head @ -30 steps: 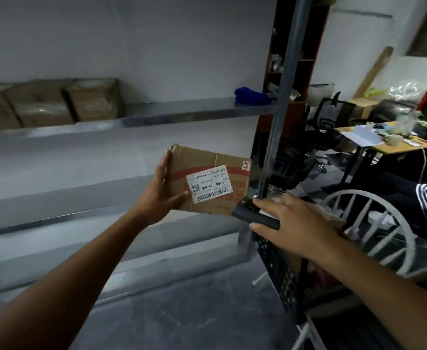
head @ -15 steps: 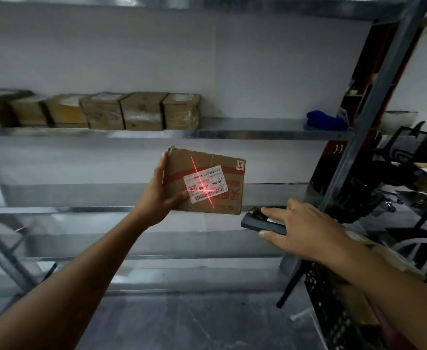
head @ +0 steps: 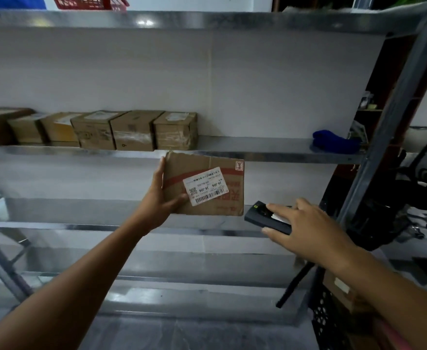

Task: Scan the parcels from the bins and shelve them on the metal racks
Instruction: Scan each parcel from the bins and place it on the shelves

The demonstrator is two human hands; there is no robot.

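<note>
Forearms, both mine, rise from the bottom edge of the view. Beside the right one, low in the corner, sits a black perforated crate (head: 325, 314), cut off by the frame, so I cannot make out what it holds.

My right hand (head: 308, 231) holds the dark scanner (head: 261, 218). The fingers lie nearly straight over its top and the thumb is tucked beneath. Most of the body is hidden under my palm, so only the front end shows.

Just left of it, my left hand (head: 160, 205) grips the cardboard parcel (head: 207, 198) in the air. The thumb crosses the lower front face and the fingers are out of sight behind the left side. A white label (head: 205, 186) sits tilted on the front, with a barcode and a square code; its small print is too fine to read. The parcel's top edge overlaps the front edge of the middle shelf (head: 270, 156), and I cannot tell whether they touch.

On that shelf's left half, 6 cartons (head: 134, 132) stand in a row against the wall, the leftmost cut by the frame. A blue cloth (head: 333, 142) lies at the right end, beside the grey upright post (head: 394, 127).

Lower shelves blur into grey bands. On the top shelf (head: 207, 20) only the bottom of a red basket (head: 91, 2) shows. Past the post, dark chairs are hard to make out.
</note>
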